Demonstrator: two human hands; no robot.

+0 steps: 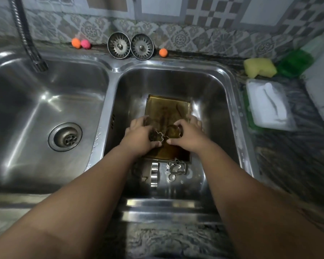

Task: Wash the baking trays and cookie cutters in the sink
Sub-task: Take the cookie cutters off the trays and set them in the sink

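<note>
Pinching flower cutter [158, 137] with left hand [138, 140], round cutter [173, 130] with right hand [188, 137], above baking tray [167, 107] flat in right basin [210, 101]. Likely light, stiff, slippery wet (thin edges); grip outer walls.

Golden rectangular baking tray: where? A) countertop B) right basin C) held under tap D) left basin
B: the golden rectangular baking tray lies flat in the right steel basin, below the left hand gripping a flower-shaped metal cutter and the right hand gripping a round metal cutter.
</note>
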